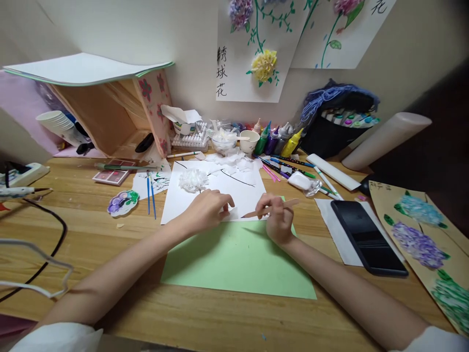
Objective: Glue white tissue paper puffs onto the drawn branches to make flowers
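Note:
My left hand [208, 208] is closed in a pinch over the lower edge of the white sheet, at a small white paper piece [230, 214]. In my right hand [277, 217] is a flat wooden stick [252, 213], its pointed, dark-tipped end directed left toward that piece. Beneath both hands the white sheet [172, 208] overlaps a green sheet [234, 264]. On the white sheet sit a fluffy white paper flower [193, 180] and thin dark drawn lines. Loose white paper scraps [234, 164] are heaped at its far edge.
Behind are a bowl of white scraps [223, 144], a paper cup [249, 141] and paint bottles [276, 142]. At left are a paint palette [123, 203], two blue brushes [151, 195] and a glue gun [22, 192]. A phone [368, 237] and flower picture [421, 239] lie right.

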Action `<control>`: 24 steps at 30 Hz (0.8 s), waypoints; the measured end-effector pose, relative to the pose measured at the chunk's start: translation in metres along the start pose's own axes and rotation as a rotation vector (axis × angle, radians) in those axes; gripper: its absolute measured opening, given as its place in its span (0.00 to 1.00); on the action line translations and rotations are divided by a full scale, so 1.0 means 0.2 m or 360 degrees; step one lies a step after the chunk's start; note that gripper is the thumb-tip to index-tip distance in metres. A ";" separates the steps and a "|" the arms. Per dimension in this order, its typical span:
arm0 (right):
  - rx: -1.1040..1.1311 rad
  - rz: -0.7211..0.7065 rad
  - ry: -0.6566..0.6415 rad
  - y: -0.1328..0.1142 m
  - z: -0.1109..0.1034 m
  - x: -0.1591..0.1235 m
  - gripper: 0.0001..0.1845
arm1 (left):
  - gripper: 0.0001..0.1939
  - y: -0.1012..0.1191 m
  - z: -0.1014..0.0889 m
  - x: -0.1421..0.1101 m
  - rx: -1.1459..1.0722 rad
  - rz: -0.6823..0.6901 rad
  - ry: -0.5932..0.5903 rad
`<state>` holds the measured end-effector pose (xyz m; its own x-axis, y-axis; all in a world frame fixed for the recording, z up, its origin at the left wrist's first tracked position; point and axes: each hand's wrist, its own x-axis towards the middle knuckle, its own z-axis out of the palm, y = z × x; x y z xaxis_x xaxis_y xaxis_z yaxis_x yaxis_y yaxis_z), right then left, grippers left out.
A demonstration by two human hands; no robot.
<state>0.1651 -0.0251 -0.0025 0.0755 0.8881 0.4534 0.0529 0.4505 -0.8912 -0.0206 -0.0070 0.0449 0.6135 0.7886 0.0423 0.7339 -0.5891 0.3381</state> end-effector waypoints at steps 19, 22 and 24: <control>-0.0218 0.0103 -0.0536 0.01 0.05 0.01 0.18 | 0.08 -0.18 0.06 -0.19 -0.0277 -0.0286 0.0725; -0.0221 0.0089 -0.0542 0.01 0.05 0.01 0.18 | 0.08 -0.23 0.10 -0.23 -0.0324 -0.0459 0.0639; -0.0233 0.0084 -0.0547 0.01 0.05 0.01 0.18 | 0.08 -0.25 0.12 -0.23 -0.0345 -0.0515 0.0577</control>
<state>0.1557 -0.0209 -0.0028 -0.2556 0.8996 0.3542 0.2014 0.4078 -0.8906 -0.0784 -0.0187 0.0042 0.1974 0.9569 0.2129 0.7684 -0.2859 0.5726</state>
